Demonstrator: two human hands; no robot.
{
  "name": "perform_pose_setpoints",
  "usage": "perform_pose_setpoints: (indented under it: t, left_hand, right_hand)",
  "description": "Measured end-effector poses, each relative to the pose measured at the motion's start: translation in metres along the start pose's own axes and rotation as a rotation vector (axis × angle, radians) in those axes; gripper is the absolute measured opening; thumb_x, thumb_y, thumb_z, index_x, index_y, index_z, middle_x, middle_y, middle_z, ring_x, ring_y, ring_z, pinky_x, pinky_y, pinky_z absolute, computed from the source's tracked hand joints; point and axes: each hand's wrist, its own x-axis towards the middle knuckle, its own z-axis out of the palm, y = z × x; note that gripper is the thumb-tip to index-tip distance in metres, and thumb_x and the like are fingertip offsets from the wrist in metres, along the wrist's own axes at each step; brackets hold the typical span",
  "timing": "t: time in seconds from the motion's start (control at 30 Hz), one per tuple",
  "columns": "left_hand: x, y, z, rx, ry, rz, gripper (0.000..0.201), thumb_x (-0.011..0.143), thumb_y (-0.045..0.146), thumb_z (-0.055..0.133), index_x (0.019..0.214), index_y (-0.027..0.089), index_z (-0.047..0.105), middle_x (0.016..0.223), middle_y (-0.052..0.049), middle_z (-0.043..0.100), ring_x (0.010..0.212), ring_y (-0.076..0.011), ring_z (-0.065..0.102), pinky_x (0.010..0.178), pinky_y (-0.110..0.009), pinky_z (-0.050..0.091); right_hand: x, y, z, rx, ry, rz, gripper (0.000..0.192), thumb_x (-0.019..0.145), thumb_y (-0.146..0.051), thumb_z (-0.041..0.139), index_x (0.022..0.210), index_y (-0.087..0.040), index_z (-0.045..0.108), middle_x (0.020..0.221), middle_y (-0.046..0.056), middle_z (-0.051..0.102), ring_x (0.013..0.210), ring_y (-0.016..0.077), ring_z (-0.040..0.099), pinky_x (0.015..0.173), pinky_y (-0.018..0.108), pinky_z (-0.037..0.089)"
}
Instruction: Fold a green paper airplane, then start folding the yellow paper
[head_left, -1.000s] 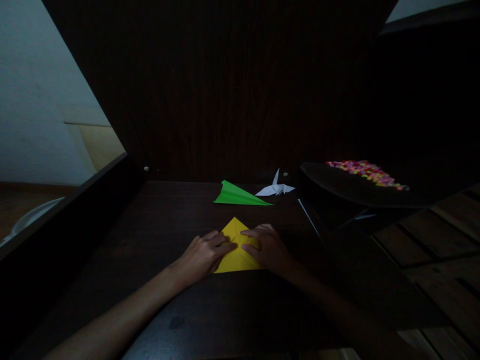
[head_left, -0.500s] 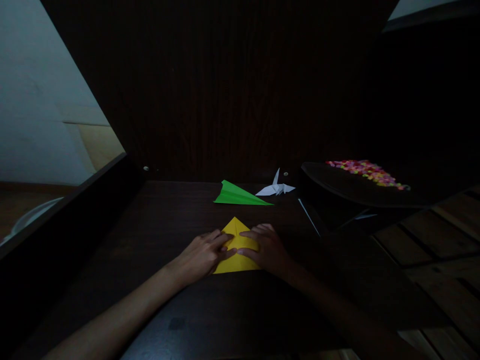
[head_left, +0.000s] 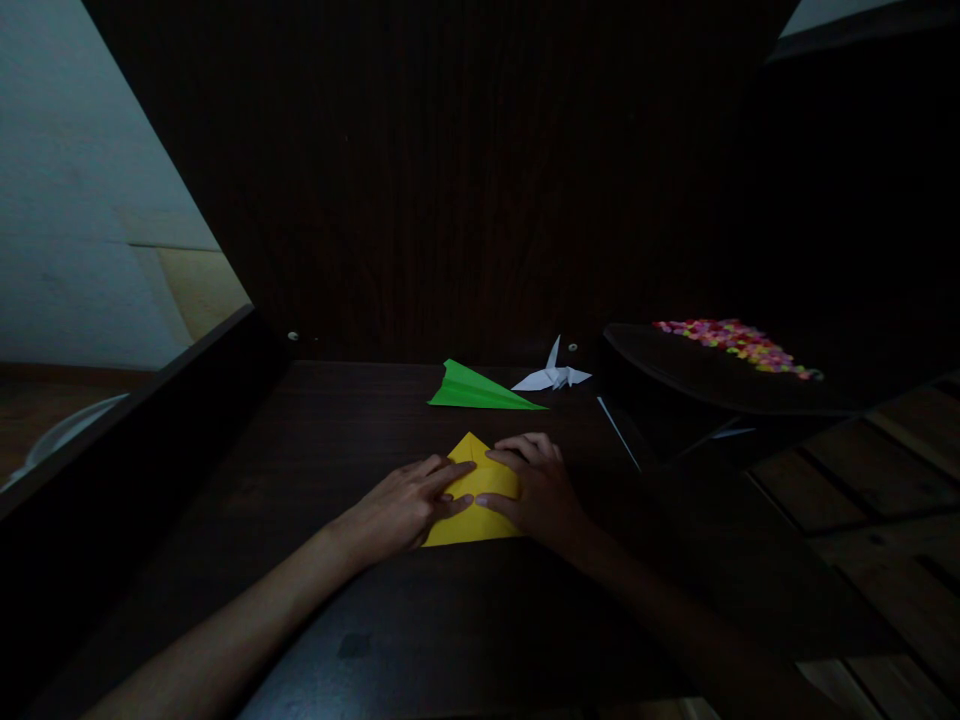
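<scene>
1. Yellow paper (head_left: 472,505) lies flat near the front middle of the dark wooden counter (head_left: 315,450), already folded to a point at its far end; the near part looks unfolded, so I judge the folding partly done with more creases left.
2. Left hand (head_left: 401,505) rests palm down on the sheet's left side, its fingers (head_left: 442,470) stretched out flat and slightly apart, pressing the paper and gripping nothing.
3. Right hand (head_left: 540,490) lies on the right side of the sheet, flat and spread too, with the fingertips near the point and the thumb on the fold; it clamps on nothing.
4. Green paper plane (head_left: 480,390) sits finished farther back, and a white paper crane (head_left: 553,375) stands just beside it to the right.
5. Dark tray (head_left: 675,365) at the right carries a heap of small bright bits (head_left: 739,345), too small to tell apart.
6. Behind the counter stands a dark wooden panel; a pale wall shows at the left, and the room is dim.
</scene>
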Motion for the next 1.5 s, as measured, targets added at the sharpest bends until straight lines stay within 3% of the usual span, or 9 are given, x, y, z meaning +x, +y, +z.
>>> perform_pose_setpoints:
  t: [0.13,0.47,0.6,1.13,1.27,1.4,1.5]
  left_hand:
    - [-0.002,-0.006,0.003,-0.052,-0.019,0.007,0.056,0.085,0.004,0.052,0.136,0.028,0.051,0.142,-0.01,0.048,0.117,-0.0287,0.05,0.092,-0.043,0.047]
    - [-0.004,-0.015,-0.004,-0.171,-0.05,0.017,0.068,0.076,-0.001,0.051,0.135,0.033,0.051,0.145,-0.005,0.048,0.129,-0.0284,0.047,0.107,-0.052,0.034]
    - [-0.005,-0.016,-0.004,-0.163,-0.081,0.028,0.075,0.073,-0.004,0.049,0.138,0.034,0.048,0.147,-0.005,0.045,0.131,-0.029,0.045,0.107,-0.055,0.032]
    - [-0.01,-0.025,-0.01,-0.233,-0.093,0.019,0.074,0.075,-0.005,0.047,0.135,0.037,0.05,0.148,-0.004,0.044,0.135,-0.0284,0.041,0.108,-0.059,0.03]
    - [-0.013,-0.03,-0.008,-0.266,-0.083,-0.011,0.064,0.081,-0.001,0.049,0.132,0.038,0.053,0.146,0.0,0.047,0.135,-0.0274,0.04,0.109,-0.057,0.03]
    - [-0.015,-0.037,-0.008,-0.319,-0.067,-0.048,0.04,0.092,0.016,0.053,0.128,0.033,0.058,0.143,-0.002,0.051,0.135,-0.0273,0.04,0.11,-0.054,0.03]
    - [-0.016,-0.04,-0.009,-0.354,-0.075,-0.077,0.035,0.093,0.027,0.056,0.127,0.031,0.059,0.143,-0.003,0.05,0.137,-0.0277,0.038,0.111,-0.054,0.029]
  right_hand:
    - [0.001,0.001,-0.001,-0.009,-0.024,0.04,0.052,0.069,-0.054,0.075,0.112,-0.025,0.067,0.118,0.009,0.062,0.109,0.0319,0.048,0.089,0.047,0.039]
    - [0.001,0.013,0.0,-0.014,-0.018,0.046,0.06,0.063,-0.056,0.078,0.114,-0.026,0.066,0.122,0.009,0.06,0.112,0.0332,0.046,0.089,0.048,0.04]
    - [0.002,0.016,-0.001,0.004,-0.019,0.046,0.063,0.061,-0.057,0.079,0.114,-0.025,0.066,0.122,0.009,0.059,0.113,0.034,0.046,0.09,0.049,0.04]
    - [0.005,0.035,-0.012,0.01,-0.095,0.041,0.068,0.055,-0.055,0.083,0.113,-0.024,0.067,0.129,0.01,0.056,0.12,0.0355,0.042,0.095,0.052,0.039]
    - [0.006,0.038,-0.014,0.005,-0.11,0.029,0.067,0.056,-0.055,0.083,0.113,-0.024,0.067,0.131,0.011,0.055,0.122,0.0352,0.04,0.098,0.053,0.037]
    - [0.006,0.044,-0.014,0.025,-0.125,0.021,0.071,0.056,-0.055,0.083,0.116,-0.021,0.066,0.132,0.012,0.055,0.123,0.0348,0.04,0.1,0.053,0.036]
    - [0.006,0.051,-0.014,0.038,-0.134,0.005,0.069,0.056,-0.056,0.082,0.114,-0.022,0.066,0.134,0.012,0.053,0.125,0.0352,0.038,0.1,0.054,0.036]
